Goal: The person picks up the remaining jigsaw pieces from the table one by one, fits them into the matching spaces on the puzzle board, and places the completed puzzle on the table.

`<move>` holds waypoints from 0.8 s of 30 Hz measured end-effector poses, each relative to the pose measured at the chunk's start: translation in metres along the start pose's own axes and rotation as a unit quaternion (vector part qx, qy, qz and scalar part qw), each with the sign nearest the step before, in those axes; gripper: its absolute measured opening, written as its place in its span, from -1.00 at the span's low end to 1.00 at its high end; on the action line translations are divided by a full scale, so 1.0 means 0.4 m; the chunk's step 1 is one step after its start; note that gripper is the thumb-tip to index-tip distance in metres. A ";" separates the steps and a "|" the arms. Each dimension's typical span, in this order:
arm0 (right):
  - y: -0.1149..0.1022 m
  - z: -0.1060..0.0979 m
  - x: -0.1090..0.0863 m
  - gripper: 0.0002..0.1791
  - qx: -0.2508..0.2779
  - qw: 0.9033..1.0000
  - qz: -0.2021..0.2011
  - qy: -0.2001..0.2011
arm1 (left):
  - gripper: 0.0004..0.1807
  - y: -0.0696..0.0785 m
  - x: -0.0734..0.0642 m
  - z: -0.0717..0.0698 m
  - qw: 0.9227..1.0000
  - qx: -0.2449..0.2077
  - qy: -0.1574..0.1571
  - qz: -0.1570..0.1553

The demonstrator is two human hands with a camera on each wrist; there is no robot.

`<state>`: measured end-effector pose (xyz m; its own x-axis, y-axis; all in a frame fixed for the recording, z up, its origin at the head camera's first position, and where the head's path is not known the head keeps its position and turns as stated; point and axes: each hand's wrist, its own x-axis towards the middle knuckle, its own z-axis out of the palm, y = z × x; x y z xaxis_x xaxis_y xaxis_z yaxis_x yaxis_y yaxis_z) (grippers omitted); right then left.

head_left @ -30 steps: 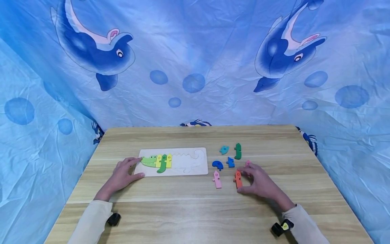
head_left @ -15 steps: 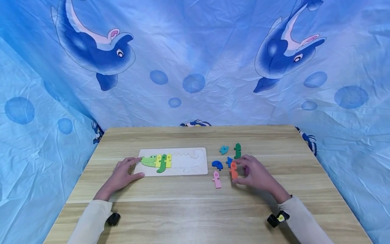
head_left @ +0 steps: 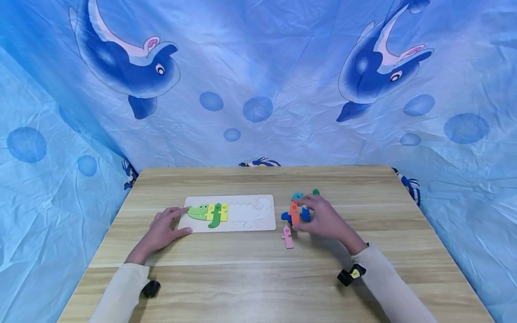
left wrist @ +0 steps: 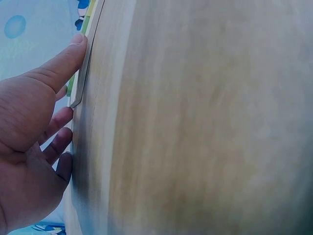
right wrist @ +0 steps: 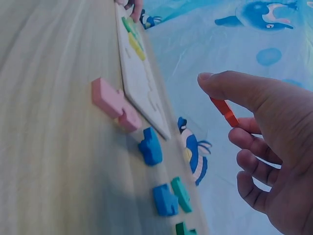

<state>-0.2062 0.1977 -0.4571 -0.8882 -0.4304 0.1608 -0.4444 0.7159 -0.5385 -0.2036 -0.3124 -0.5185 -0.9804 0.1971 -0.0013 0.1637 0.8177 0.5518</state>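
The right hand (head_left: 323,220) pinches an orange puzzle piece (head_left: 294,213) between thumb and fingers, above the table and over the loose pieces. In the right wrist view the orange piece shows edge-on behind the thumb. On the left, the left hand (head_left: 163,226) touches the left end of a pale wooden puzzle board (head_left: 246,226), its thumb at the near corner and its index finger by the crocodile's snout. A light green crocodile head (head_left: 197,213), two yellow pieces and a green leg piece (head_left: 216,217) lie joined on the board. A drawn outline with a curled tail runs on to the right.
Right of the board lie a pink piece (head_left: 288,237), a dark blue piece (head_left: 286,217), a blue piece (head_left: 305,214), a teal piece (head_left: 297,196) and a dark green piece (head_left: 316,192), partly hidden by the right hand. Blue dolphin-print cloth (head_left: 258,134) surrounds the wooden table (head_left: 242,287).
The right hand has lifted the orange piece off the table and carried it left and away from the person, toward the board. The left hand and the board have stayed put.
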 end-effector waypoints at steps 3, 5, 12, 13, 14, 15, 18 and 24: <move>-0.006 0.006 0.026 -0.20 0.005 1.000 -0.017 -0.002 | -0.10 -0.001 0.000 0.000 1.000 -0.001 0.001 -0.001; -0.013 0.010 0.044 -0.20 0.010 1.000 -0.025 -0.002 | -0.10 -0.003 0.001 0.000 1.000 -0.003 0.001 -0.001; -0.046 0.032 0.106 -0.22 0.026 0.999 -0.030 -0.008 | -0.10 -0.008 0.004 0.001 1.000 -0.010 0.001 -0.002; -0.052 0.035 0.114 -0.22 0.028 0.999 -0.030 -0.010 | -0.10 -0.008 0.004 0.000 1.000 -0.010 0.000 -0.002; -0.057 0.040 0.122 -0.21 0.031 0.999 -0.029 -0.013 | -0.10 -0.008 0.004 0.000 1.000 -0.010 0.000 -0.003; -0.062 0.044 0.131 -0.21 0.035 0.999 -0.030 -0.016 | -0.09 -0.008 0.005 0.000 1.000 -0.010 0.000 -0.003; -0.077 0.057 0.155 -0.20 0.045 0.998 -0.037 -0.027 | -0.09 -0.008 0.005 0.000 1.000 -0.012 0.001 -0.003; -0.108 0.090 0.199 -0.19 0.058 0.997 -0.037 -0.039 | -0.09 -0.007 0.004 0.000 1.000 -0.015 0.003 -0.002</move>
<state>-0.2537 0.1128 -0.4507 -0.8397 -0.5244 0.1411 -0.4877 0.6139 -0.6206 -0.2056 -0.3143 -0.5201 -0.9815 0.1913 0.0009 0.1568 0.8017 0.5767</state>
